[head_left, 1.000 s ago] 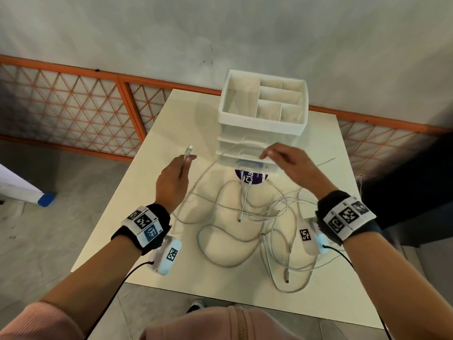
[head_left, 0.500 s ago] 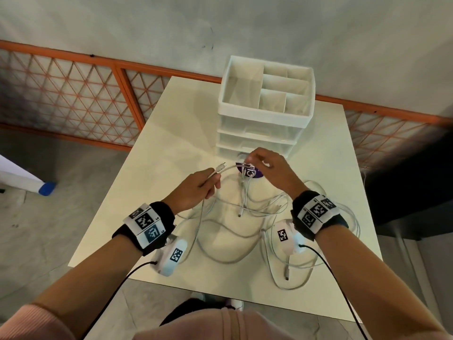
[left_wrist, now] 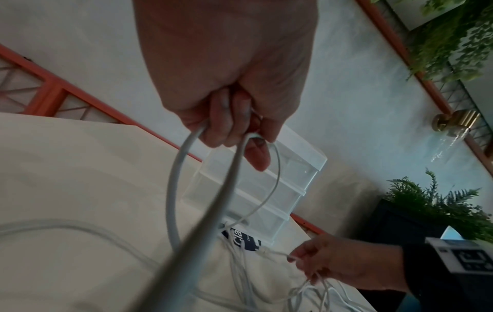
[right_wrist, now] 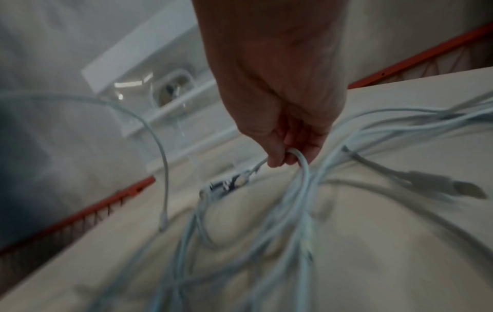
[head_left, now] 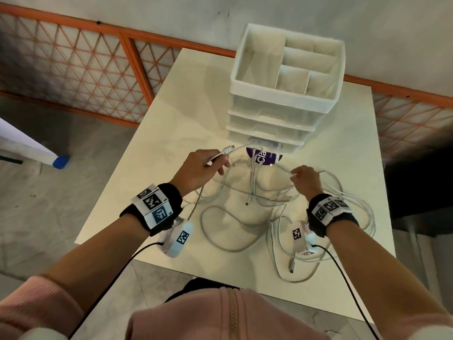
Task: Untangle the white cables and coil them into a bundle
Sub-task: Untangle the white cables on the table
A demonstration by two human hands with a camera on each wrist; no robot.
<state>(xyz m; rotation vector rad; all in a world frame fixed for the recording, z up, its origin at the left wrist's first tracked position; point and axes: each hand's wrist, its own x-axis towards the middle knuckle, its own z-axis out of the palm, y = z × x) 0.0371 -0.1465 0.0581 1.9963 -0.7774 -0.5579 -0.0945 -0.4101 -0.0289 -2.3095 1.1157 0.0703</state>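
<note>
It looked like a staged indoor recording corner: a plain cream surface point(head_left: 171, 133) stood against a bare grey wall point(head_left: 147, 13) trimmed with an orange lattice rail point(head_left: 73, 69), on a concrete floor point(head_left: 49, 192), with potted ferns point(left_wrist: 437, 211) and a brass wall lamp point(left_wrist: 456, 122) nearby.

White drawer organizer point(head_left: 282, 119) stands at far side of cream table point(head_left: 157, 133), open compartments on top. Purple round label point(head_left: 263, 157) lies just in front of it. Orange lattice railing point(head_left: 73, 69) behind table. Green plants point(left_wrist: 437, 204) at right. Blue-tipped white object point(head_left: 58, 161) on floor, left.
</note>
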